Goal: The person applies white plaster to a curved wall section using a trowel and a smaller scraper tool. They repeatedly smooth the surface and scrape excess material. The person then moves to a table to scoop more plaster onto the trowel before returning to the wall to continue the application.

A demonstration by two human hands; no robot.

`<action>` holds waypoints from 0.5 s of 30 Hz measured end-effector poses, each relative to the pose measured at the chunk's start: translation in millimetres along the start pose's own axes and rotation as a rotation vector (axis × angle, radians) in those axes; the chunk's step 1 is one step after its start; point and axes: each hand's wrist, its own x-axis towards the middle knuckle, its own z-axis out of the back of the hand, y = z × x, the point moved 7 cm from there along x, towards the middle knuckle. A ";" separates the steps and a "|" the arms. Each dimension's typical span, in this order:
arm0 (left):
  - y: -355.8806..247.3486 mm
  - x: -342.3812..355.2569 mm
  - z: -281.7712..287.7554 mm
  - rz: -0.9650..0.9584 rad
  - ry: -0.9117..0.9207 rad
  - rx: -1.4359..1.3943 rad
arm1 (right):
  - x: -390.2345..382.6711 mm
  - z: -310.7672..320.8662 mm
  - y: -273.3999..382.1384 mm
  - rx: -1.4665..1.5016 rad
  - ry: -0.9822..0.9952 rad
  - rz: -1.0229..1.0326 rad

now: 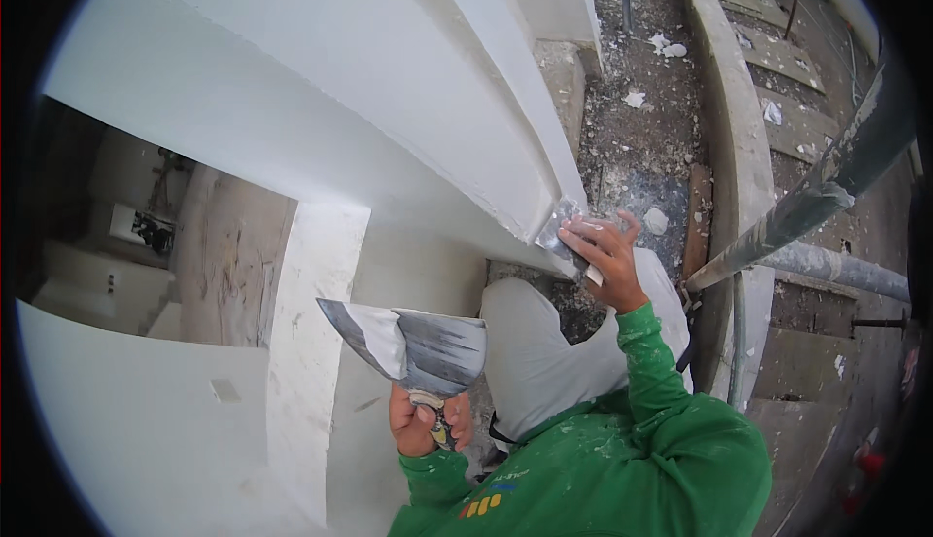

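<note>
My left hand (416,422) is closed round the handle of a wide putty knife (444,350), its broad grey blade raised above my lap. A thick mass of white putty (384,341) lies along the left part of that blade. Further right and higher, my right hand (610,257) grips a metal scraper (552,230), fingers pressed over its back. The scraper's edge meets the lower end of a white wall moulding (505,163). My fingers and palm hide much of this tool.
A scaffold pole (797,221) slants close to my right arm. Past it are stained boards (812,362). White debris (656,221) litters the dirty ledge beside a low concrete curb (724,138). A window opening (146,236) is at left.
</note>
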 end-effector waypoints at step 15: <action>-4.4 9.5 -15.1 0.189 0.402 -0.264 | 66.3 106.1 132.5 0.325 0.095 0.228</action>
